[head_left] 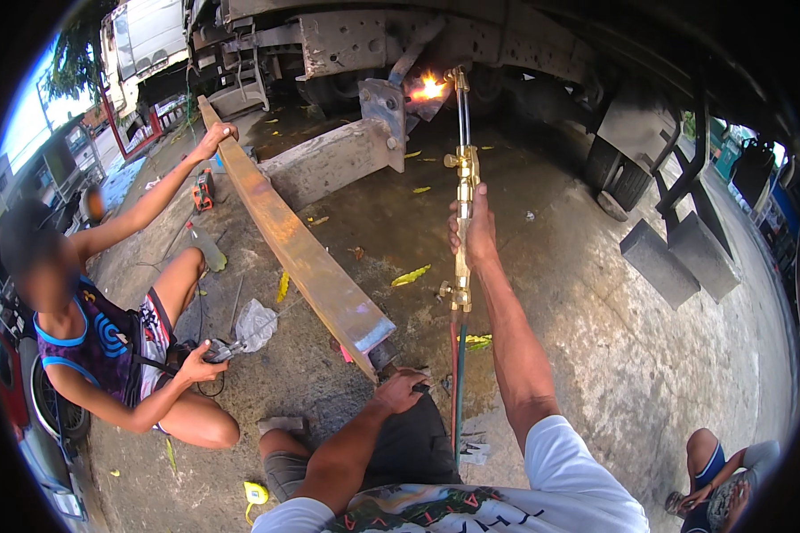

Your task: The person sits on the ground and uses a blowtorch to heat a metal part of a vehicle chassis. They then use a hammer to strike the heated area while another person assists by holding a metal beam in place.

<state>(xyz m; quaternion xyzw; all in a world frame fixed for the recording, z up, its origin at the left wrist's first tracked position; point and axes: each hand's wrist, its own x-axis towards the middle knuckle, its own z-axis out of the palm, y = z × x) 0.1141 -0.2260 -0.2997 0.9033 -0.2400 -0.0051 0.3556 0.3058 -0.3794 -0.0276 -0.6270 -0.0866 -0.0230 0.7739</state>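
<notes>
My right hand (477,226) is closed round the brass body of a gas cutting torch (462,182). The torch points away from me, and red and green hoses (457,382) trail from its near end. At its angled head, a bright orange flame (428,87) burns against a metal piece under the truck frame (347,44), beside a bolted bracket plate (384,120). My left hand (400,391) is closed low in front of me, near the end of a rusty steel beam (284,240). Something small and dark shows at its fingers, too unclear to name.
At left a seated co-worker rests one hand (218,138) on the beam's far end and holds a grey power tool (218,351) in the other. A thick beam (333,160) juts from the bracket. Nearby lie a plastic bottle (206,247) and a tape measure (256,494). Another person crouches lower right.
</notes>
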